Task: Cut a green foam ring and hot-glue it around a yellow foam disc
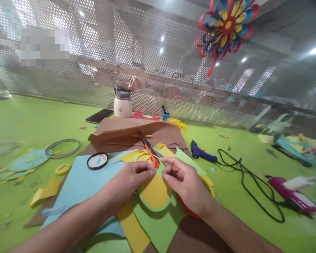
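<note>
A rounded yellow paper cut-out with a green paper border (155, 193) is between my two hands. My left hand (137, 177) is closed, its thumb and forefinger pinching near the top edge of the cut-out. My right hand (184, 181) is curled at the opposite side, thumb against the paper and forefinger raised a little; its lower fingers are partly hidden. Just beyond my fingertips lie orange-handled scissors (155, 161), over paper scraps. Green paper (160, 225) and yellow paper (137, 228) sit beneath the cut-out.
Light blue paper (79, 179) with a black ring (97, 161) lies left, over brown paper (168, 131). A blue glue gun (202, 153) and its black cord lie right, near a magenta device (292, 193). Behind stand a bottle (122, 103) and a perforated screen (158, 70).
</note>
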A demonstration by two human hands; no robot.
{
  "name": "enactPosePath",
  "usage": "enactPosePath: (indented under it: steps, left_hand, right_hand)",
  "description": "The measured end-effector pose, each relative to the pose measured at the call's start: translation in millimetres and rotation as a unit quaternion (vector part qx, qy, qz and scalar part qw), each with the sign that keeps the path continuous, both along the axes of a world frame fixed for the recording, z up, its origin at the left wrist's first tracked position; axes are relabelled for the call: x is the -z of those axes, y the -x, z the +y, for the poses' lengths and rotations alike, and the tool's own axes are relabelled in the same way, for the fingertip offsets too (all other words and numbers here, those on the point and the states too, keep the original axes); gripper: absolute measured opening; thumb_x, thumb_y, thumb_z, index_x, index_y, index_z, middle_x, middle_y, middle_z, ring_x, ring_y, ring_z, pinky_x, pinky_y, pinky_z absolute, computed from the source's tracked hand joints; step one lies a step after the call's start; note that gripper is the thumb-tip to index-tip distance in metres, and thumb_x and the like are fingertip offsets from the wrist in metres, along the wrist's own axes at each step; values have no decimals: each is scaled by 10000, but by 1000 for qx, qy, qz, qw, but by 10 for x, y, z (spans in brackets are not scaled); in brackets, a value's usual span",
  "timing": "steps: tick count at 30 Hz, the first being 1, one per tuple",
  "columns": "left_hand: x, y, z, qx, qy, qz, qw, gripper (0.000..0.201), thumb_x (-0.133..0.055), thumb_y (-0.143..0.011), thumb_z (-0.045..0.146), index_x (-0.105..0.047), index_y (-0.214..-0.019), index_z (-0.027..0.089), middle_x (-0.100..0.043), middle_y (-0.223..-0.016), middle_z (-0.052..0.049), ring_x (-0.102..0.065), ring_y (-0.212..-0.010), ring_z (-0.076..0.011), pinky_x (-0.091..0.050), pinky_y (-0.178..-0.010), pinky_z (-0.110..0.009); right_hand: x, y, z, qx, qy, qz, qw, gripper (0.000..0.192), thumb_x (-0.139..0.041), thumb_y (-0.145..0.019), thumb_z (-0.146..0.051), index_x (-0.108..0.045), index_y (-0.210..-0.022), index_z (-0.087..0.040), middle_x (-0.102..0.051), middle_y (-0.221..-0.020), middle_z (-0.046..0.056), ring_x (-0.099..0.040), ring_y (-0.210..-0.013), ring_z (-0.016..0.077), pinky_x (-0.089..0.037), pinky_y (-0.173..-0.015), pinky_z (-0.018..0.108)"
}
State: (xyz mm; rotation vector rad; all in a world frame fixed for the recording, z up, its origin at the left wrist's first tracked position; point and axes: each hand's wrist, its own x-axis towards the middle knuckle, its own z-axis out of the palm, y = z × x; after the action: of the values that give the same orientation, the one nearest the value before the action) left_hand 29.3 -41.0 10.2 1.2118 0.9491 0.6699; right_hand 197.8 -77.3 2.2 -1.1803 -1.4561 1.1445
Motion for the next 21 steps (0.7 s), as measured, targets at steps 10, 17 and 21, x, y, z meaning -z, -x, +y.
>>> enactPosePath:
  steps: [10, 17, 21]
  left_hand:
    - [10, -1, 6, 6, 10, -28, 1000, 138, -636, -726, 307, -649, -709, 171, -637, -648, 8, -496, -580, -117, -337, -541, -206]
    - [3, 5, 4, 12, 23, -47, 999, 182, -636, -724, 356, -649, -779, 183, -660, -688, 1, -570, -639, -153, -393, -586, -222]
    - [-16, 12, -3, 26, 28, -58, 998, 203, -598, -743, 384, -642, -798, 194, -659, -722, -10, -588, -694, -186, -411, -616, -252]
  right_hand:
    - [-10, -2, -6, 1, 2, -5, 1000, 261, -521, -824, -175, -553, -1082, -204, -553, -767, -25, -508, -681, 119, -399, -622, 247]
    - [3, -25, -6, 8, -5, -22, 1000, 281, -509, -820, -138, -540, -1094, -189, -529, -732, -36, -484, -637, 104, -392, -600, 235]
    - [5, -34, -18, 8, -14, -35, 999, 268, -503, -836, -154, -533, -1099, -198, -527, -750, -33, -499, -659, 104, -411, -611, 228]
